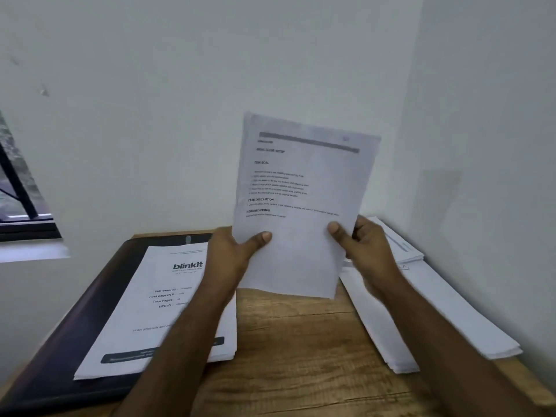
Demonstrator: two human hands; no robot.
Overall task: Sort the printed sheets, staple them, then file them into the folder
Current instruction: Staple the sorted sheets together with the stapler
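Note:
I hold a printed sheet (301, 191) upright above the wooden table, its text facing me. My left hand (231, 254) pinches its lower left edge, thumb on the front. At the lower right edge my right hand (367, 245) grips it the same way. On the left a stack of printed sheets (156, 308) with a "blinkit" heading lies on a dark folder (69, 350). More white sheets (445, 314) are spread in overlapping piles on the right, partly hidden by my right arm. I see no stapler.
The wooden table (294, 356) stands in a corner, with white walls (180, 115) close behind and to the right. A window (21, 200) with a dark frame is at the left.

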